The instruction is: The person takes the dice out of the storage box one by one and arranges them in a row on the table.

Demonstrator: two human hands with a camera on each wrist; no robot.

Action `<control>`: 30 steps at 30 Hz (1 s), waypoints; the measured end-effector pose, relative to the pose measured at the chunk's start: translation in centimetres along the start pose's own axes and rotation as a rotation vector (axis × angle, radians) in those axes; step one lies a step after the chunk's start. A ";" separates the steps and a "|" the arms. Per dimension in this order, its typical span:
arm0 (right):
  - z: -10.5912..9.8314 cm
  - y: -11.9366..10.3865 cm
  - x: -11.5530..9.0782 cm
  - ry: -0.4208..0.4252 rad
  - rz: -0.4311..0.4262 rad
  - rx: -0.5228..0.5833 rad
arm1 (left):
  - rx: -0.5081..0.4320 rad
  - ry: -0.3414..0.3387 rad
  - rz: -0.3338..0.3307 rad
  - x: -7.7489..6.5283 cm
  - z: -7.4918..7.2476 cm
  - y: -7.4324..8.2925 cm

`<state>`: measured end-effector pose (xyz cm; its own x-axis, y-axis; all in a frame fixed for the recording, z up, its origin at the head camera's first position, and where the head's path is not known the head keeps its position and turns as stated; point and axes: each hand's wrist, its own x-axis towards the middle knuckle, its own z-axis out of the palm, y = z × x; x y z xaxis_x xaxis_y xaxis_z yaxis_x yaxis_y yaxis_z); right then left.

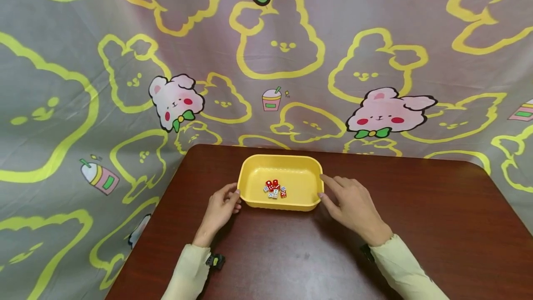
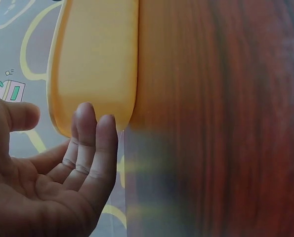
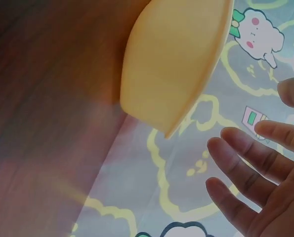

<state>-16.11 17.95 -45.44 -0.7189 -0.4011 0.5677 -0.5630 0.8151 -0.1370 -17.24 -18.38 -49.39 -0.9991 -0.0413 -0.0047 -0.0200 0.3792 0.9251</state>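
Note:
A yellow plastic tray [image 1: 300, 177] with rounded corners stands on the table. Several small red and white dice [image 1: 275, 193] lie bunched on its floor, left of the middle. At the tray's left end is my left hand [image 1: 222, 203], thumb by the rim and fingers loosely bent; the left wrist view shows these fingers [image 2: 106, 148] overlapping the tray's end. My right hand [image 1: 354, 200] is at the opposite end with fingers spread, index finger and thumb tips right at the rim. In the right wrist view, its relaxed fingers [image 3: 238, 158] appear apart from the tray wall [image 3: 161, 74].
The dark brown wooden table [image 1: 275, 253] has rounded far corners. Behind and to the left hangs a grey curtain [image 1: 216, 50] printed with yellow outlines and pink rabbits, close along the table's edges. A black wrist strap [image 1: 215, 261] sits at the left sleeve.

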 end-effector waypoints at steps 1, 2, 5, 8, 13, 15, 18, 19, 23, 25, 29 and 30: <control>0.0 -0.1 0.1 0.002 -0.008 0.001 | -0.004 0.000 -0.002 0.0 0.0 0.0; 0.0 -0.1 0.3 0.003 -0.014 0.000 | -0.008 0.000 -0.004 0.0 0.1 0.0; 0.0 -0.3 0.6 0.002 -0.028 0.000 | -0.017 0.000 -0.007 0.1 0.2 -0.1; 0.0 -0.5 0.9 -0.001 -0.040 -0.004 | -0.021 0.001 -0.004 0.3 0.3 -0.2; 0.0 -0.8 1.3 0.008 -0.068 -0.016 | -0.004 0.008 -0.002 0.5 0.4 -0.4; 0.0 -1.0 1.5 0.006 -0.073 -0.021 | 0.001 0.011 0.000 0.5 0.4 -0.4; -0.1 -1.2 1.8 -0.006 -0.070 -0.024 | 0.000 0.014 -0.009 0.6 0.4 -0.3; -0.1 -1.3 1.9 -0.012 -0.069 -0.023 | -0.003 0.014 -0.013 0.5 0.4 -0.3; 0.0 -1.6 2.1 -0.026 -0.075 -0.016 | -0.011 0.021 -0.036 0.5 0.4 -0.2; 0.1 -1.7 2.3 -0.024 -0.082 -0.015 | -0.003 0.027 -0.032 0.5 0.4 -0.2; 0.3 -1.9 2.5 -0.017 -0.102 -0.022 | 0.017 0.034 -0.011 0.6 0.4 -0.4; 0.3 -1.9 2.6 -0.017 -0.106 -0.024 | 0.021 0.035 -0.006 0.6 0.3 -0.4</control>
<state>-17.00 15.28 -43.96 -0.6628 -0.4925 0.5640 -0.6266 0.7772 -0.0577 -17.82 -18.24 -49.89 -0.9971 -0.0758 0.0034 -0.0271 0.3982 0.9169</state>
